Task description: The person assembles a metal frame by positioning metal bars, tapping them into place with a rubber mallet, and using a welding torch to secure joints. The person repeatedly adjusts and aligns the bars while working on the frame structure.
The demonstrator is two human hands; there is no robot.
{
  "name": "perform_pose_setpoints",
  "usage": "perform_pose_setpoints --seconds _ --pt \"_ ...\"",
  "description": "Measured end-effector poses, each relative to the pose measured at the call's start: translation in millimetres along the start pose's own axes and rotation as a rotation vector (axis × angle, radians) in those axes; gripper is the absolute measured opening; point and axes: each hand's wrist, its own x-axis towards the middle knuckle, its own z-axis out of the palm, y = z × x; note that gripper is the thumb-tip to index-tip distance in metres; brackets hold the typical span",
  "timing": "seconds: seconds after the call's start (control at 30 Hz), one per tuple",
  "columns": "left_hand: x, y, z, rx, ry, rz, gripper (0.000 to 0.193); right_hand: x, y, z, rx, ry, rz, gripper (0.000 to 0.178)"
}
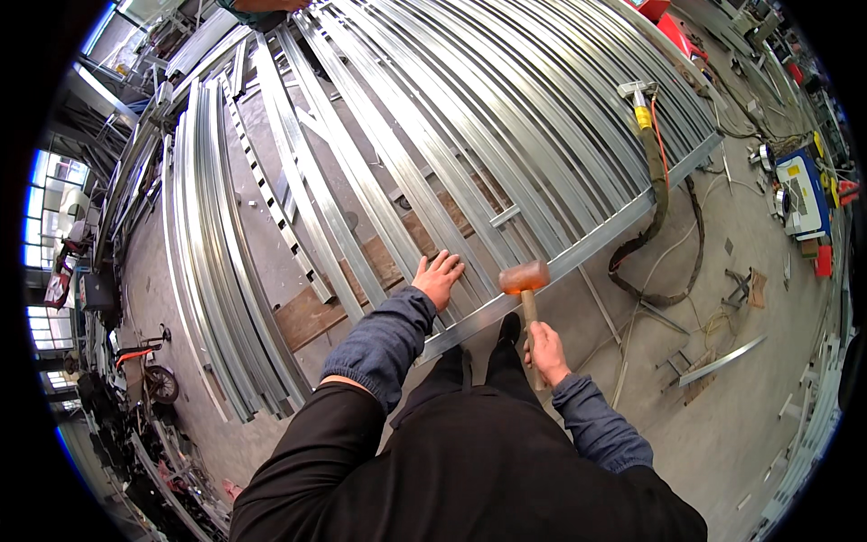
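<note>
My right hand (545,354) is wrapped round the wooden handle of a mallet (524,277) with an orange-brown head. The mallet's head is over or against the near metal rail (582,250); I cannot tell if they touch. My left hand (438,278) lies with fingers spread on one of the long silvery metal bars (424,194), near the end of that bar at the rail. Many such bars run side by side away from me, forming a frame with the rail. A short metal piece (505,216) lies across two bars.
A welding torch (642,113) with a thick dark hose rests on the bars at the right. More loose metal strips (212,262) lie at the left. A blue-and-white case (799,199) and scrap pieces (718,361) are on the floor at the right. Someone's arm (257,7) shows at the top.
</note>
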Motion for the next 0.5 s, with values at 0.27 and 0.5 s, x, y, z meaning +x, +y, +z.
perform_pose_setpoints --seconds 0.27,0.5 --pt "1 -3 11 -0.01 0.046 0.009 0.078 -3 2 4 -0.016 -0.004 0.012 0.044" --pt "2 -9 22 0.018 0.094 0.052 0.082 -7 -14 2 -0.091 -0.006 -0.009 0.045"
